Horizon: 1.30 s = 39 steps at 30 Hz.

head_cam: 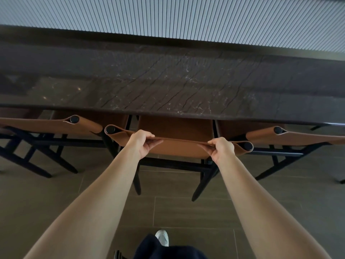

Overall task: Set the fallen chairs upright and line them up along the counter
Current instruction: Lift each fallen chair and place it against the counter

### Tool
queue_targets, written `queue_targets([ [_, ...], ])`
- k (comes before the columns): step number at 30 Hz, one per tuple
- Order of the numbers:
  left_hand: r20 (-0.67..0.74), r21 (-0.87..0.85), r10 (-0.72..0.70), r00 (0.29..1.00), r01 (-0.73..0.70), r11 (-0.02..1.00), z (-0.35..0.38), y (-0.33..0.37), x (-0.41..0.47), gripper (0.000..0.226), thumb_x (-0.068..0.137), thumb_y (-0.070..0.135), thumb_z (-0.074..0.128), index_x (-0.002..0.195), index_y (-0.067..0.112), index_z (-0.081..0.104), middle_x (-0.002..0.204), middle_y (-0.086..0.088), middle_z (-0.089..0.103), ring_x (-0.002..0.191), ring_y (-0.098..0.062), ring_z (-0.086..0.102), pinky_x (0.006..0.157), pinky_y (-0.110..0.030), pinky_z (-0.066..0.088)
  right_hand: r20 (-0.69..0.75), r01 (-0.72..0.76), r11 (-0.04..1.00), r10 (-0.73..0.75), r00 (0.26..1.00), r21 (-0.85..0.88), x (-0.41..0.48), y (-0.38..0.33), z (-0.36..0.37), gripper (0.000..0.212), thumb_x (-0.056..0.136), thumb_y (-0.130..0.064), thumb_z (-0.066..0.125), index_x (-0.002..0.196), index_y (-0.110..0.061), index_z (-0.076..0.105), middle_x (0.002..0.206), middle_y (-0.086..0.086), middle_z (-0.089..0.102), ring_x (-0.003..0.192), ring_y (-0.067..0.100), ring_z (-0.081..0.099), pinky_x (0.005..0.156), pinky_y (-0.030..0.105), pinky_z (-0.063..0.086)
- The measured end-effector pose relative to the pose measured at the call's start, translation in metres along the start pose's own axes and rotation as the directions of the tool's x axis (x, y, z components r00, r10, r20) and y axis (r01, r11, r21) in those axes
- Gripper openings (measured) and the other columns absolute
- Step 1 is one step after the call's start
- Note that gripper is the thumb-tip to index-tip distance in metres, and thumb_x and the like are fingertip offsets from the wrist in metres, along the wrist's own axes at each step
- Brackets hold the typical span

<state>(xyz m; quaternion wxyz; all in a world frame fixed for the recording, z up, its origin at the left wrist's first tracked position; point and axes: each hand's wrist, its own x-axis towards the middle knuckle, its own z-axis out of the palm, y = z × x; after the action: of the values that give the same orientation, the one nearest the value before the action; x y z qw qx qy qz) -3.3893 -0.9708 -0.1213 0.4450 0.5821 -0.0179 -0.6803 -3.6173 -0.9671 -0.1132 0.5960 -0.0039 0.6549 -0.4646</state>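
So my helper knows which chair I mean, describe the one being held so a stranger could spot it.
Find the long dark marble counter below the ribbed wall. Three tan leather chair backs on black frames show along its near edge; take the middle chair. Only its backrest is held, by the left grip and the right grip.

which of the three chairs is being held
The middle chair: the left hand and right hand both grip the top edge of its tan backrest. The left chair and right chair stand untouched beside it.
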Motion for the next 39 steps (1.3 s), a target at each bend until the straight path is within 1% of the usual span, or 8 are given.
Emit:
queue_targets([
  [2, -0.002, -0.013, -0.009, 1.0, 0.009, 1.0, -0.004, -0.004, -0.002, 0.033, 0.09, -0.016, 0.045, 0.117, 0.002, 0.052, 0.118, -0.026, 0.056, 0.102, -0.041, 0.064, 0.067, -0.041, 0.059, 0.003, -0.002, 1.0, 0.002, 1.0, 0.012, -0.001, 0.005, -0.004, 0.043, 0.085, 0.023, 0.044, 0.121, 0.001, 0.051, 0.116, 0.026, 0.05, 0.082, 0.045, 0.061, 0.064, 0.05, 0.059],
  [9, -0.019, -0.052, -0.061, 0.998, 0.059, 0.997, -0.028, -0.031, -0.01, 0.024, 0.09, -0.017, 0.042, 0.101, 0.002, 0.052, 0.119, -0.028, 0.052, 0.109, -0.045, 0.06, 0.088, -0.047, 0.055, -0.011, -0.033, 0.998, 0.034, 0.999, 0.059, -0.006, 0.043, -0.028, 0.038, 0.085, 0.023, 0.044, 0.116, 0.003, 0.051, 0.118, 0.029, 0.056, 0.089, 0.048, 0.064, 0.061, 0.051, 0.06],
  [13, -0.014, -0.064, -0.071, 0.997, 0.07, 0.995, -0.037, -0.041, -0.013, 0.022, 0.091, -0.016, 0.042, 0.102, 0.0, 0.052, 0.123, -0.03, 0.052, 0.101, -0.045, 0.061, 0.092, -0.049, 0.053, -0.015, -0.032, 0.997, 0.033, 0.999, 0.074, -0.008, 0.054, -0.035, 0.033, 0.084, 0.023, 0.043, 0.109, 0.002, 0.05, 0.119, 0.032, 0.055, 0.094, 0.051, 0.062, 0.06, 0.053, 0.06],
  [17, -0.021, -0.086, -0.086, 0.996, 0.084, 0.993, -0.047, -0.051, -0.014, 0.037, 0.091, -0.016, 0.042, 0.125, -0.004, 0.05, 0.127, -0.029, 0.053, 0.108, -0.045, 0.061, 0.086, -0.05, 0.055, -0.013, -0.054, 0.995, 0.055, 0.998, 0.082, -0.012, 0.063, -0.043, 0.026, 0.086, 0.023, 0.043, 0.094, -0.001, 0.047, 0.121, 0.033, 0.052, 0.094, 0.05, 0.061, 0.064, 0.052, 0.059],
  [22, -0.023, -0.082, -0.101, 0.995, 0.099, 0.992, -0.052, -0.057, -0.019, 0.038, 0.091, -0.016, 0.042, 0.126, -0.003, 0.049, 0.125, -0.028, 0.055, 0.11, -0.043, 0.061, 0.084, -0.049, 0.055, -0.008, -0.06, 0.993, 0.061, 0.998, 0.1, -0.011, 0.071, -0.048, 0.026, 0.086, 0.023, 0.041, 0.087, -0.002, 0.044, 0.123, 0.033, 0.051, 0.088, 0.048, 0.061, 0.079, 0.055, 0.057],
  [28, -0.025, -0.053, -0.1, 0.995, 0.099, 0.994, -0.057, -0.06, -0.024, 0.041, 0.091, -0.015, 0.042, 0.131, -0.004, 0.048, 0.123, -0.028, 0.056, 0.108, -0.043, 0.061, 0.067, -0.047, 0.059, -0.022, -0.077, 0.993, 0.079, 0.997, 0.094, -0.01, 0.078, -0.05, 0.025, 0.086, 0.022, 0.041, 0.086, -0.002, 0.045, 0.122, 0.032, 0.053, 0.085, 0.047, 0.061, 0.075, 0.053, 0.058],
  [33, -0.031, -0.046, -0.103, 0.994, 0.102, 0.994, -0.058, -0.06, -0.025, 0.041, 0.092, -0.015, 0.042, 0.131, -0.005, 0.046, 0.127, -0.028, 0.055, 0.11, -0.042, 0.061, 0.075, -0.049, 0.056, -0.012, -0.088, 0.992, 0.089, 0.996, 0.092, -0.01, 0.078, -0.051, 0.025, 0.088, 0.022, 0.042, 0.089, -0.003, 0.046, 0.119, 0.031, 0.054, 0.087, 0.046, 0.061, 0.078, 0.053, 0.058],
  [39, -0.024, -0.064, -0.103, 0.994, 0.101, 0.993, -0.061, -0.063, -0.026, 0.039, 0.092, -0.015, 0.045, 0.129, -0.004, 0.048, 0.127, -0.028, 0.053, 0.109, -0.044, 0.061, 0.076, -0.049, 0.056, 0.014, -0.088, 0.994, 0.087, 0.996, 0.067, -0.012, 0.078, -0.054, 0.024, 0.087, 0.021, 0.043, 0.099, 0.001, 0.049, 0.12, 0.029, 0.055, 0.086, 0.044, 0.062, 0.069, 0.05, 0.059],
])
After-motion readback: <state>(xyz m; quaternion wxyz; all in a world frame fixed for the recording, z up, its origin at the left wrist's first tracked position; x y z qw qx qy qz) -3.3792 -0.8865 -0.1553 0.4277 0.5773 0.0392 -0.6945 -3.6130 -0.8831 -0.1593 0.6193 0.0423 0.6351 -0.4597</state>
